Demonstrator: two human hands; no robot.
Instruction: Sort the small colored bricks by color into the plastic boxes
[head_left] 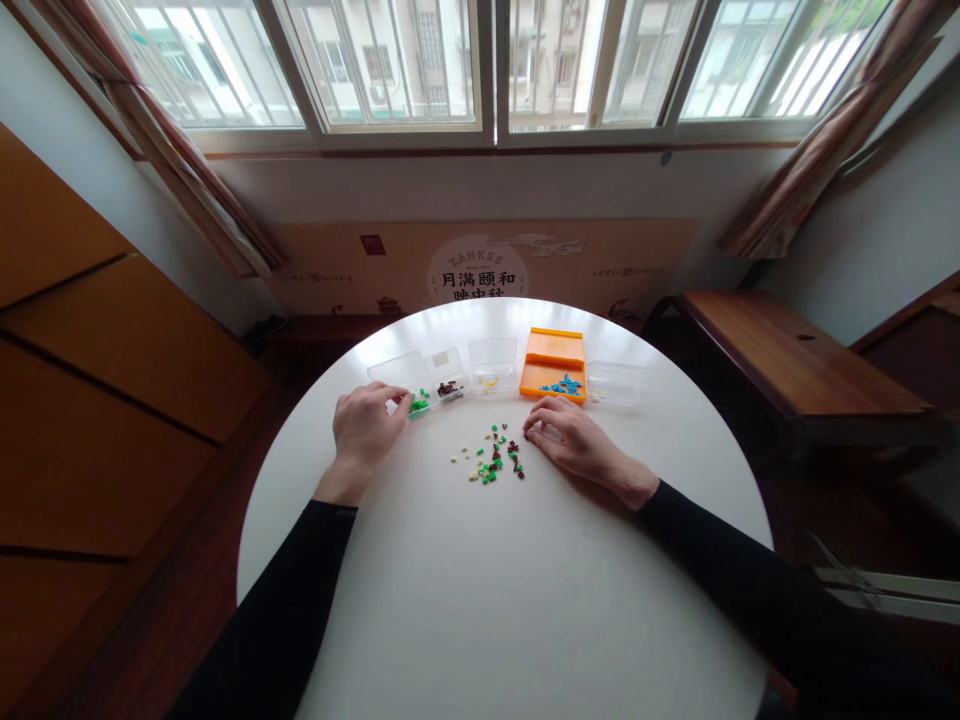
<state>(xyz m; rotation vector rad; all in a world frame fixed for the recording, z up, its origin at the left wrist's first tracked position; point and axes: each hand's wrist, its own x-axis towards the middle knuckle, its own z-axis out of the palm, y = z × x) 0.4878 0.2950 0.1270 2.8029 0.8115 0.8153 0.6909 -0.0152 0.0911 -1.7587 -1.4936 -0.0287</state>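
Head view: left hand [365, 427] is resting on the white table [487, 600], fingertips pinched at green pieces [418, 406] in a clear tray [401, 375]. Right hand [574, 440], fingers loosely curled, is touching down just right of the loose pile of small bricks [493, 456]; whether it is holding one cannot be told.

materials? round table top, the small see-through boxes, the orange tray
Table top: looks like a smooth white laminate or painted board with a satin sheen; window light reflects softly at the far edge. Core unknown.
Clear boxes: likely rigid transparent plastic; the table shows through the walls.
Orange tray: probably moulded opaque plastic, evenly coloured, with a slight gloss.
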